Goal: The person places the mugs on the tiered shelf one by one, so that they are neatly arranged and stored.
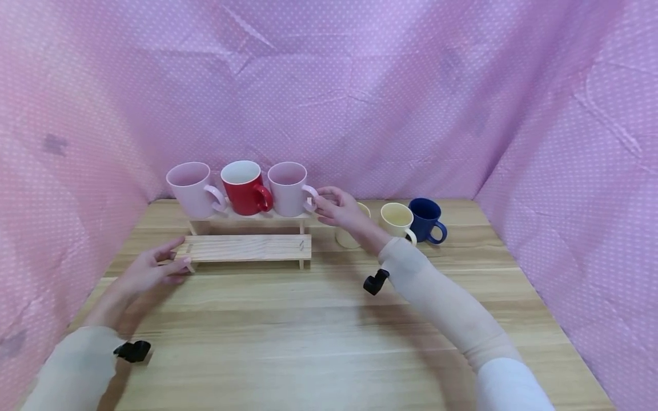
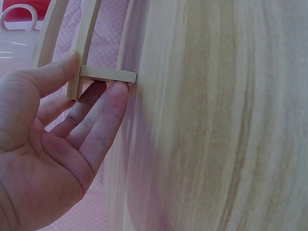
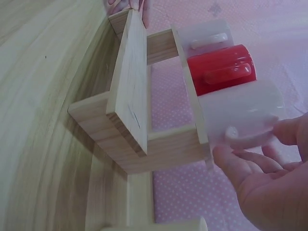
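A two-step wooden rack [image 1: 244, 249] stands on the table. On its upper step sit a pink mug [image 1: 192, 194], a red mug with a white inside [image 1: 241, 194] and another pink mug [image 1: 285, 194], handles toward the right. My right hand [image 1: 339, 211] holds the handle of the right pink mug, thumb and fingers on either side of it in the right wrist view. At the rack's left end, my left hand [image 1: 149, 271] grips the lower step; in the left wrist view its thumb [image 2: 62, 72] lies on the board and its fingers touch the leg.
Right of the rack stand a yellow mug [image 1: 347, 238], partly hidden behind my right hand, a second yellow mug [image 1: 396, 218] and a dark blue mug [image 1: 425, 220]. Pink dotted cloth [image 1: 329, 103] encloses the wooden table [image 1: 288, 342] at the back and sides.
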Motion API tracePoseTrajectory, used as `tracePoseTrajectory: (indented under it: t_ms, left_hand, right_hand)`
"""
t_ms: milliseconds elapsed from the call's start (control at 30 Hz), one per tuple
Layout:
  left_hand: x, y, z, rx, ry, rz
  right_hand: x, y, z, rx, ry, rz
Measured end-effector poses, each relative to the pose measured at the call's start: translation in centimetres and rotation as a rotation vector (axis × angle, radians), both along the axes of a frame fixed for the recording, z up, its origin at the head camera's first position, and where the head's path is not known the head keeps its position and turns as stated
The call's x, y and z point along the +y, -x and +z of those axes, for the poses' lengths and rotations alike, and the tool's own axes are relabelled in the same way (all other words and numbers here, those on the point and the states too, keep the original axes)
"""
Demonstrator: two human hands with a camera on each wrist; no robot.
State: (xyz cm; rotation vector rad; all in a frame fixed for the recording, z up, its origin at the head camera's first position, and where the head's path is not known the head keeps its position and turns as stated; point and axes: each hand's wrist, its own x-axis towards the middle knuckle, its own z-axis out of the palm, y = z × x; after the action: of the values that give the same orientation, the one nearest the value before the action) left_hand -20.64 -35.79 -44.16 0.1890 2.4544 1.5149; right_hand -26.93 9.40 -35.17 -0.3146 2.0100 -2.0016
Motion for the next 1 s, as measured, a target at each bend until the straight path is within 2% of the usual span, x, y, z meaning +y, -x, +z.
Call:
tracePoseTrajectory:
  t_ms: [333,500,600,700,800,933,1000]
  left_hand:
    - [-0.1,0.1,-0.1,-0.015,-0.018,-0.006]
    - [0.0,0.1,0.0,0.001,-0.011,-0.015]
    - [-0.1,0.1,0.0,0.004,-0.003,-0.017]
    - [-0.1,0.0,-0.1,0.0,-0.011,-0.013]
    - [-0.1,0.1,-0.2,-0.006,-0.016,-0.007]
    - [-0.1,0.1,-0.1,-0.005,-0.018,-0.008]
    - [-0.1,0.1,-0.1,-0.006,-0.019,-0.012]
  right_hand:
    - [4.2,-0.9,1.0,0.097,-0.042,0.043]
    - [7.2,-1.7,1.6,0.149,-0.12,0.063]
    - [9.2,-2.3,2.0,0.192,-0.175,0.043]
    - [11.4,-2.9,2.1,0.26,-0.221,-0.026]
    - [13.7,-3.4,1.6,0.385,-0.29,-0.13]
    - [16.8,-4.0,0.3,0.516,-0.396,-0.285]
    - [18.4,-4.3,-0.5,0.537,-0.444,-0.345]
